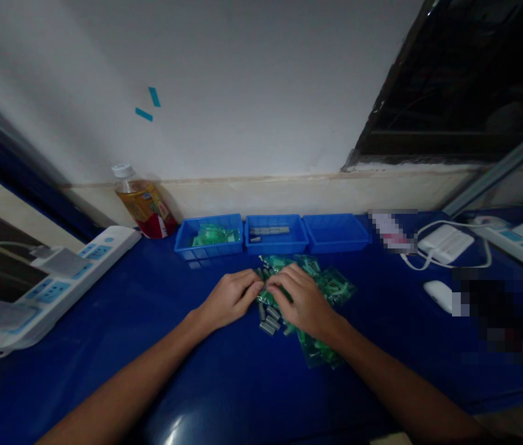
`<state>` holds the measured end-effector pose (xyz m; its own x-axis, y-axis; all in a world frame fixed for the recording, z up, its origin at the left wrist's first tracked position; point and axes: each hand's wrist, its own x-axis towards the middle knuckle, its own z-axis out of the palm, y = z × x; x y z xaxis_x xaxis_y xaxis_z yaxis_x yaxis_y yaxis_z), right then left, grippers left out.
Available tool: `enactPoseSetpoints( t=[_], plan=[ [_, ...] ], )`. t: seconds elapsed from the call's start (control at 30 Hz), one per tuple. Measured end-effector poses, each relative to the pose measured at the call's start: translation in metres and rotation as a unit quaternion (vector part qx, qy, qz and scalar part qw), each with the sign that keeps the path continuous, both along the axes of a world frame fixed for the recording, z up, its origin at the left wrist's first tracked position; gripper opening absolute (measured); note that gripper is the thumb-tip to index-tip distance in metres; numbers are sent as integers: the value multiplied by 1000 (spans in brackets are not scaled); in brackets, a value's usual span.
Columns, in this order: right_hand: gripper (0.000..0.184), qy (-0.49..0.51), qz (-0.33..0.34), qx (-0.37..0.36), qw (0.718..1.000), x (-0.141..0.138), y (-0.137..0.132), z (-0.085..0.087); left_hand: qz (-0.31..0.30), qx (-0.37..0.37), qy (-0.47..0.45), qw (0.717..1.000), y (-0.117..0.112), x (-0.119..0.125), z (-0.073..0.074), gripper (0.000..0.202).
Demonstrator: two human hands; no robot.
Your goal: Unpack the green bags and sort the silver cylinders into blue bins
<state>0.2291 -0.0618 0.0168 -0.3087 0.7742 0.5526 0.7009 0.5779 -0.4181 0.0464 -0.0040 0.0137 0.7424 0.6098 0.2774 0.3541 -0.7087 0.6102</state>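
My left hand (230,298) and my right hand (301,298) rest on the blue table (159,346), fingertips meeting over a heap of small green plastic packets (335,285). Both hands have their fingers curled together in a pinch on one packet at the heap's left edge. Several small grey metal pieces (268,321) lie loose just below the hands. Behind the heap stand three blue bins: the left bin (209,236) holds green packets, the middle bin (275,233) holds grey metal pieces, the right bin (335,232) looks empty.
A drink bottle (143,204) lies against the wall at the back left. A white power strip (52,281) runs along the left. At right are a white charger with cable (444,242), a white mouse-like object (438,293) and another power strip (515,238).
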Motion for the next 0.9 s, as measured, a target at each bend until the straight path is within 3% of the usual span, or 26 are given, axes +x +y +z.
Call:
enactPoseSetpoints(
  t=[0.23, 0.37, 0.6, 0.7, 0.8, 0.9],
  plan=[
    [13, 38, -32, -5, 999, -2, 6, -8, 4, -17, -3, 1000, 0, 0, -2, 21],
    [9, 40, -11, -19, 999, -3, 3, -5, 25, -12, -29, 999, 1, 0, -2, 23],
    [11, -44, -23, 11, 999, -3, 2, 3, 34, 4, -5, 999, 3, -2, -4, 33],
    [13, -77, -57, 25, 995, 10, 22, 13, 110, 9, -18, 994, 8, -2, -6, 28],
    [15, -97, -112, 10, 989, 27, 60, 27, 183, 25, -17, 983, 16, -6, -9, 22],
    [17, -193, -131, -96, 968, 35, 100, 37, 159, 32, 33, 986, 22, -13, -10, 23]
  ],
)
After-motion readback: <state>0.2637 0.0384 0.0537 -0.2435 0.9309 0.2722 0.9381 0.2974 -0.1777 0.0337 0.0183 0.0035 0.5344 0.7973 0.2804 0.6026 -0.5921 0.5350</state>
